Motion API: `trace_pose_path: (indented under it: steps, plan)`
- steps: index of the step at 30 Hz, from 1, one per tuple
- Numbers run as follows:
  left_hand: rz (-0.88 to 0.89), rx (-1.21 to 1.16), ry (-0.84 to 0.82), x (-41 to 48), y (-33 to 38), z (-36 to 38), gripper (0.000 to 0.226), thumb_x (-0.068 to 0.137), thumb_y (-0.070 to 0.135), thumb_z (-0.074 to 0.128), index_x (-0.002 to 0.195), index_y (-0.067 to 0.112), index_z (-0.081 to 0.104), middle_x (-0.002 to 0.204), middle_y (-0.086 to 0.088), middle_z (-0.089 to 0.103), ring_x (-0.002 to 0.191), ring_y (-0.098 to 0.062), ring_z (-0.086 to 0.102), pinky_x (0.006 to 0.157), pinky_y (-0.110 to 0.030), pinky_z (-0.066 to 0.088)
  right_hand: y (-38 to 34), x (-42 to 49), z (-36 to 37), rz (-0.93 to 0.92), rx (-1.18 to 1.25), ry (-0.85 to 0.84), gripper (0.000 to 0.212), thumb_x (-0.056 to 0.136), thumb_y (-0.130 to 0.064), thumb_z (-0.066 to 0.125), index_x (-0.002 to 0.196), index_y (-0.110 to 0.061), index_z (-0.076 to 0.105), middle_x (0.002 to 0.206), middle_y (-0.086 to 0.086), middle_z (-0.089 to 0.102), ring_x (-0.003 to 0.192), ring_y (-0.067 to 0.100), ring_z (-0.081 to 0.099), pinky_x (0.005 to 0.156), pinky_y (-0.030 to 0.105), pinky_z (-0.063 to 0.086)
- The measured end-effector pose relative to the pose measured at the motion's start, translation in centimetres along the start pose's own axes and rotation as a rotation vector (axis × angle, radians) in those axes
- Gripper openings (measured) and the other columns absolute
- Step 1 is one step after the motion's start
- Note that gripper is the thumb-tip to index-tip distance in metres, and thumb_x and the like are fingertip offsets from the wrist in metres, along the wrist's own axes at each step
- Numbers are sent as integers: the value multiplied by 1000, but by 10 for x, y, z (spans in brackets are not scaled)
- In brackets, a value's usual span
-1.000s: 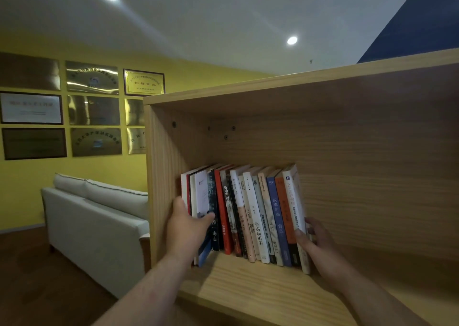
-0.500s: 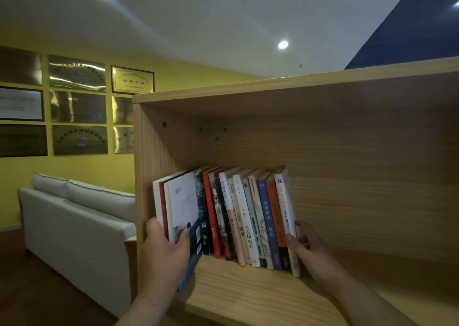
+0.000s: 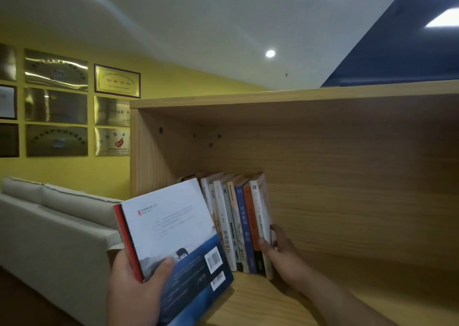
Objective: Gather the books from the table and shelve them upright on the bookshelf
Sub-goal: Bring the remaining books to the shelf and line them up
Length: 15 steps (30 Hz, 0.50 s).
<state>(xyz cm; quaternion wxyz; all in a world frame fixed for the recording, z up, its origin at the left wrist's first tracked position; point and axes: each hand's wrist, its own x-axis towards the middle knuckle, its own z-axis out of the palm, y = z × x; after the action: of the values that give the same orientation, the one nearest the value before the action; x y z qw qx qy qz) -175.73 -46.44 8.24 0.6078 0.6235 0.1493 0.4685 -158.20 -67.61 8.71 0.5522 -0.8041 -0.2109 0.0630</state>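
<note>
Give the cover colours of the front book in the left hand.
The front book: white above, dark blue below; head view.

The left grip [image 3: 139, 283] is holding a white-and-blue book [image 3: 173, 231] and a red-edged book [image 3: 127, 241] behind it, tilted before the wooden bookshelf [image 3: 347, 176]. The right grip [image 3: 280, 248] is clasping the white end book [image 3: 260, 209] of the slightly leaning row of books [image 3: 231, 216].

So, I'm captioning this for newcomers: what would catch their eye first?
The white-and-blue book, barcodes showing, fills the lower foreground, gripped by the left hand. Behind it, the right hand holds the end of a leaning row of books on the wooden bookshelf. Gold plaques shine on the yellow wall at left.
</note>
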Motion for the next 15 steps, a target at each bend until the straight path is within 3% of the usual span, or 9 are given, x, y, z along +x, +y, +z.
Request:
trace_pose_path:
  steps: [3,7,9,11,13,15]
  plan:
    - [-84,-119,-126,3,1,7,42,75,8,85,106,24,61,103,-1,74,100,-31,69,92,-57,53,0,-1,-7,31,54,-4,59,97,-46,58,149,-42,31,131,-3,57,115,21,60,97,44,55]
    - [-253,-288,-283,0,7,19,33,83,8,72,109,24,61,104,-7,75,95,-36,71,76,-49,57,-5,-12,-11,91,421,-21,42,95,-37,64,129,-53,46,128,0,54,113,33,61,83,53,61]
    - [-301,-347,-347,-4,10,26,39,77,9,71,112,22,62,104,-11,76,95,-39,71,77,-49,56,-8,-21,-18,-5,401,110,38,95,-42,63,131,-42,49,127,-1,54,112,31,61,70,41,63]
    - [-334,-393,-401,-7,12,30,48,69,14,71,115,21,61,106,-15,75,96,-43,70,79,-52,55,-16,-35,-25,-118,337,233,51,82,-67,64,116,-30,60,116,-5,63,112,21,64,71,20,56]
    - [-362,-427,-474,-12,16,36,50,68,15,70,117,20,60,107,-16,75,95,-44,71,78,-52,56,-20,-52,-29,-192,298,97,71,67,-82,64,106,-22,69,101,0,76,102,15,70,78,20,55]
    - [-372,-451,-571,-19,22,48,49,70,14,69,118,20,59,105,-15,76,91,-40,74,73,-48,57,-17,-63,-32,-96,394,-117,66,76,-62,69,122,-15,66,114,11,76,108,30,71,94,41,55]
